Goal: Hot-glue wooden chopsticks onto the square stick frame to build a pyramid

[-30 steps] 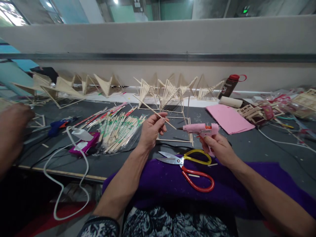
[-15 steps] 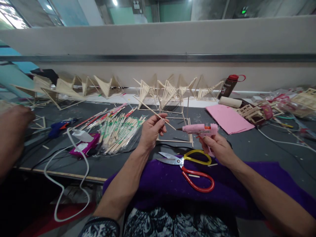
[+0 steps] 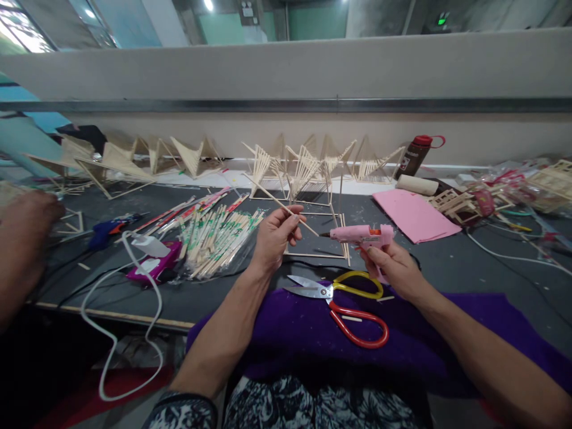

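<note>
Grip of left hand [image 3: 274, 239], centre of frame: thumb and fingers pinched together on thin pale wooden stick [image 3: 263, 192]. Stick slants, far end toward upper left, near end poking out lower right past the fingers. Grip of right hand [image 3: 394, 266], right of centre: fingers wrapped round handle of pink plastic glue gun [image 3: 357, 233], barrel roughly level, dark nozzle aimed left at the stick's lower right end. Tip touching or just beside, can't tell. Both held above dark grey counter [image 3: 447, 268]. Squared frame of pale wooden sticks [image 3: 315, 256] stands behind the gun and left hand. Steel scissors with 1 yellow and 1 red handle [image 3: 325, 291] below centre, 2 blades parted, lying on purple cloth [image 3: 286, 339]. Left of centre: heap of wooden sticks in clear wrappers with green print [image 3: 218, 241]; farther left, magenta plastic object [image 3: 154, 270] and blue glue gun [image 3: 105, 234]. Co-worker's hand [image 3: 31, 223] at left edge, hold unclear. Along the back: fan-like pale wooden models [image 3: 306, 168]. Right of centre, upper half: dark brown bottle with red lid [image 3: 412, 158], beige roll [image 3: 417, 185], flat pink sheet material [image 3: 413, 215].
</note>
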`<state>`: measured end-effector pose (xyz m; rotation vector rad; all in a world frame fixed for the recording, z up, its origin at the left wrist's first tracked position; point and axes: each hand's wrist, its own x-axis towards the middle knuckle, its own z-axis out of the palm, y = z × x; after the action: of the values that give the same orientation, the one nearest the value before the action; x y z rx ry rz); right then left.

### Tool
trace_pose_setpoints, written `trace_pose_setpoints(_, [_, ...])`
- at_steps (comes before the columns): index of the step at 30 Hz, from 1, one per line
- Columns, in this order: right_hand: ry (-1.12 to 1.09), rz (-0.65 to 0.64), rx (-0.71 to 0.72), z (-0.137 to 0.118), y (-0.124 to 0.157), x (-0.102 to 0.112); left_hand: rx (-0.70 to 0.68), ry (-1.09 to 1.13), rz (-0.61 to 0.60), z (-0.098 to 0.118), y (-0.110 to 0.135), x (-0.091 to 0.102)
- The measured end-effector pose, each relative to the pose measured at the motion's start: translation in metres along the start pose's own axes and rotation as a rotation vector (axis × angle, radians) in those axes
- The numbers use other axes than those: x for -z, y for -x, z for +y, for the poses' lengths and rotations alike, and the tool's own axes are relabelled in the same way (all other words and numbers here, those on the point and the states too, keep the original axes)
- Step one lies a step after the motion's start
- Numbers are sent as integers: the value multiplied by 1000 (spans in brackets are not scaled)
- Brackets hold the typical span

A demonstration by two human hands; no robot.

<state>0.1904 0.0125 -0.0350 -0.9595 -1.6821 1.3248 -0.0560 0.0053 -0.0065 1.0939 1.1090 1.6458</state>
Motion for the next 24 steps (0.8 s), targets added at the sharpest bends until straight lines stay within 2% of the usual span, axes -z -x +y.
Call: trace_pose_setpoints(24, [9, -10, 17, 2, 0, 0, 5, -29, -14, -2, 1, -1])
